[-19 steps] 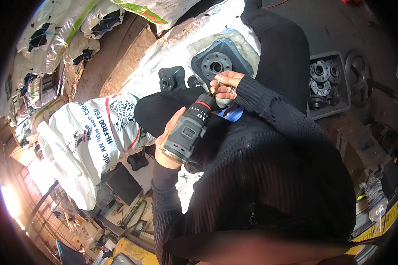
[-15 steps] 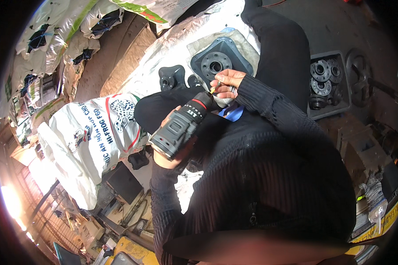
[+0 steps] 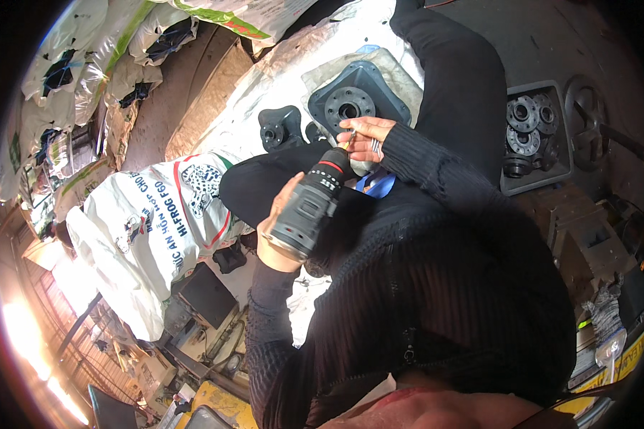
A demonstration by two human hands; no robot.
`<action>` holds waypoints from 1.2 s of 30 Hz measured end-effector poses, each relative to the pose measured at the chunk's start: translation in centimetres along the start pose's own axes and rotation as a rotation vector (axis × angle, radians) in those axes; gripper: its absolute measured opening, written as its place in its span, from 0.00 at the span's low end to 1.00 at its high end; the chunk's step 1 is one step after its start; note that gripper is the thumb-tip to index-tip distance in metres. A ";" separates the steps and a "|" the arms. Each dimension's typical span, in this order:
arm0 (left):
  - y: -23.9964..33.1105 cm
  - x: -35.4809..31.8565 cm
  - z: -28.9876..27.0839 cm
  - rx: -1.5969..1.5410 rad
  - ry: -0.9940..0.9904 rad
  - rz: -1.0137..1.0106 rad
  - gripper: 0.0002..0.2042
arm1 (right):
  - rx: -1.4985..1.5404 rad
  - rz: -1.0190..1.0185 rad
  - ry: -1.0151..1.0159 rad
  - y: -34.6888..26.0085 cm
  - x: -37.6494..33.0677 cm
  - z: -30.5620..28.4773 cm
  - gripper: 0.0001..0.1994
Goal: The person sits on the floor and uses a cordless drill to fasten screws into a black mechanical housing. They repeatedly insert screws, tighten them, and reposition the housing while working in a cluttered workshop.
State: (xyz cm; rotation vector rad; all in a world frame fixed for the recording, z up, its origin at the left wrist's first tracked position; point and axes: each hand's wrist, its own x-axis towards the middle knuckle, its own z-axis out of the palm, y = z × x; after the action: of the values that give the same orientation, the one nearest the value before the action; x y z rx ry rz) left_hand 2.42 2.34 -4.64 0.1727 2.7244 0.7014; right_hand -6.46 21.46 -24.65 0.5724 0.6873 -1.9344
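Observation:
My left hand (image 3: 273,229) is wrapped round a black and grey cordless drill (image 3: 306,213) with a red ring behind its chuck. The drill points up and to the right, its thin gold-coloured bit reaching the fingers of my right hand (image 3: 371,133). Those fingers are pinched round a small metal screw (image 3: 351,135) at the bit's tip, and several more silvery pieces (image 3: 376,146) are tucked in the curled lower fingers. Just beyond the right hand lies a dark grey square-cornered base (image 3: 365,79) carrying a round metal flange (image 3: 349,106) with holes round its rim.
A smaller dark part (image 3: 279,129) lies left of the base on the white sheet (image 3: 240,100). Right of my leg stands a grey bin (image 3: 562,154) of metal flanges, beside a dark wheel-like part (image 3: 587,118). A stuffed white sack (image 3: 150,222) sits at left.
The drill has swung slightly more upright and shifted a little to the right with my left hand. My right hand stays nearly in place, still pinching at the bit's tip.

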 end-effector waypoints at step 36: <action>-5.8 7.1 -1.7 -0.391 -0.086 -0.283 0.17 | -0.408 -0.444 0.360 1.8 5.4 -2.0 0.16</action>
State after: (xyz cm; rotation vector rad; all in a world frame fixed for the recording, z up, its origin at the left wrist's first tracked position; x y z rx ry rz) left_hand -5.08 -2.05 -8.04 -0.2612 2.4039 1.0869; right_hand -6.96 18.69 -29.97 0.5439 1.5030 -2.0202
